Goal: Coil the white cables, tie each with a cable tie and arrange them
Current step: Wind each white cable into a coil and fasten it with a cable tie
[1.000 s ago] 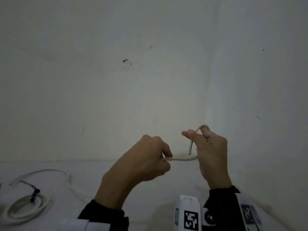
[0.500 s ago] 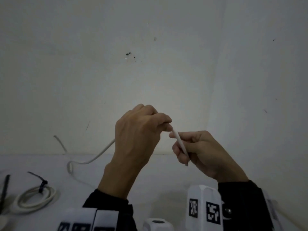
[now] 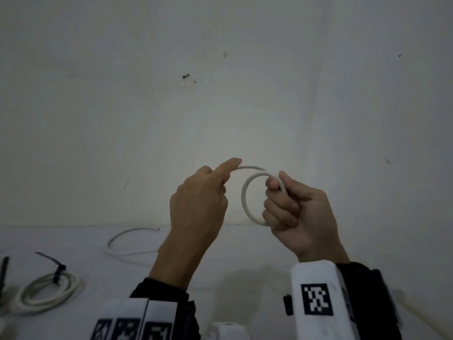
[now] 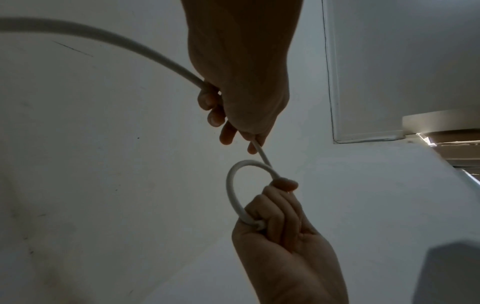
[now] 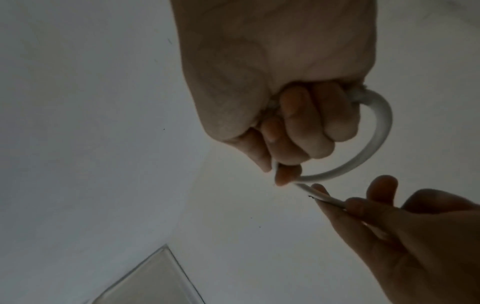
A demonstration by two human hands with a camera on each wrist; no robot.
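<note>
A: What is the right hand (image 3: 297, 217) doing?

B: Its fingers are curled round a white cable (image 3: 245, 192), holding one small loop upright in the air. The thumb presses the cable's crossing against the forefinger at the top of the loop, and the lower fingers close on the bottom of it. The right wrist view shows the same fist with the loop (image 5: 374, 144) arching out of it.

A: And the left hand (image 3: 198, 204)?

B: It pinches the same cable just beside the loop, between thumb and forefinger tip. The other fingers are loosely bent. In the left wrist view the cable (image 4: 109, 47) runs through that hand (image 4: 241, 82) and sweeps away in a long curve.

A: Where does the rest of the cable go?

B: It drops behind the left hand to the table (image 3: 220, 261), where a slack bend (image 3: 117, 241) lies near the wall, its cut end pointing right.

A: Anything else on the table?

B: At the left lies a coil (image 3: 46, 290) of white cable, bound with a black tie (image 3: 57, 268) whose tail sticks up. A dark object (image 3: 4, 271) shows at the far left edge; I cannot tell what it is.
</note>
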